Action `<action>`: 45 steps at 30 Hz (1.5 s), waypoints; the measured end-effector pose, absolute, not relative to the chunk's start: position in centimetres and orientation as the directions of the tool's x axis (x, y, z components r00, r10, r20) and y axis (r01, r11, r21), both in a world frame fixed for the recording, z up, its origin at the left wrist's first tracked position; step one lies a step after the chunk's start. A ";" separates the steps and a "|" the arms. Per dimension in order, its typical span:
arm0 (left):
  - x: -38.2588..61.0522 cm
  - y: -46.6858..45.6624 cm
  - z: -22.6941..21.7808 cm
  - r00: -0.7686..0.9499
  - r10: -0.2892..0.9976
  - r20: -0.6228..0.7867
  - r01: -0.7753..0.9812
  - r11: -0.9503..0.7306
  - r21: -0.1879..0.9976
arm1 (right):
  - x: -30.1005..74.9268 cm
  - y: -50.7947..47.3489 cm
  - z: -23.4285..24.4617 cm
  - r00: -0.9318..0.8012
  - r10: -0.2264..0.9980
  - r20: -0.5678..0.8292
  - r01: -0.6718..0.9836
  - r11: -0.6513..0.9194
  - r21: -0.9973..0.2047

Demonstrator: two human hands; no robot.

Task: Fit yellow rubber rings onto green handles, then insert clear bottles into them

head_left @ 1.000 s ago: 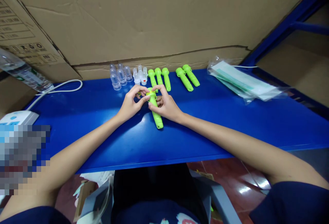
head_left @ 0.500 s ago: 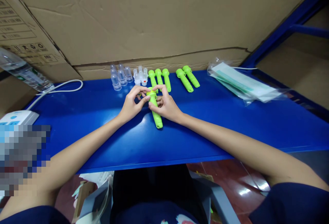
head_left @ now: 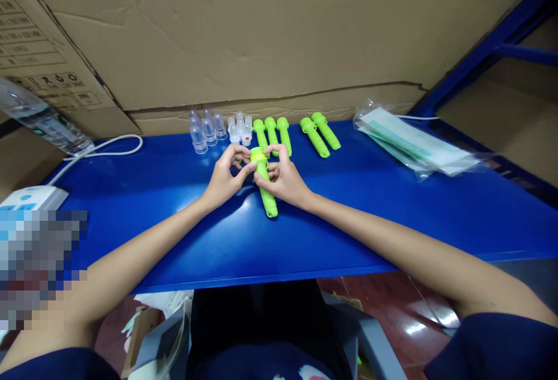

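Note:
Over the middle of the table I hold a lime-green plastic flashlight [head_left: 266, 194], its wide head away from me and its narrow end towards me. A yellow band shows round its head. My left hand [head_left: 229, 176] pinches the head from the left with thumb and fingers. From the right, my right hand [head_left: 285, 176] has its thumb on the body and its index finger at the head. Just behind lie three more green flashlights [head_left: 271, 130] side by side, partly hidden by my fingers. Another pair of green flashlights [head_left: 314, 137] lies farther right.
Several clear plastic caps [head_left: 209, 130] and small clear-white pieces [head_left: 239, 129] stand at the back of the blue table [head_left: 349, 211]. At right lies a clear bag [head_left: 414, 142]; at left are a water bottle [head_left: 47, 121], white cable [head_left: 117, 143] and power strip [head_left: 37, 197]. Cardboard [head_left: 261, 31] walls the back.
My fingers have shifted slightly at the flashlight's head, so more of the yellow band and green rim shows. The whole view has shifted a little; the flashlight stays in both hands.

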State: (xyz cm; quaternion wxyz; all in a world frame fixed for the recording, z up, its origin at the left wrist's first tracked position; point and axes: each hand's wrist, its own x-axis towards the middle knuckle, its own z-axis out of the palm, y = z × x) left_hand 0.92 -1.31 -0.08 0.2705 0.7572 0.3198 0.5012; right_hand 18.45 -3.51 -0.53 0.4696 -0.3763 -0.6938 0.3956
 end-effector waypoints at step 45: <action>0.7 -1.3 -0.2 0.145 0.675 0.724 0.335 -0.722 0.606 | 18.8 -3.1 -0.9 -0.456 0.867 0.199 -0.013 0.218 -0.976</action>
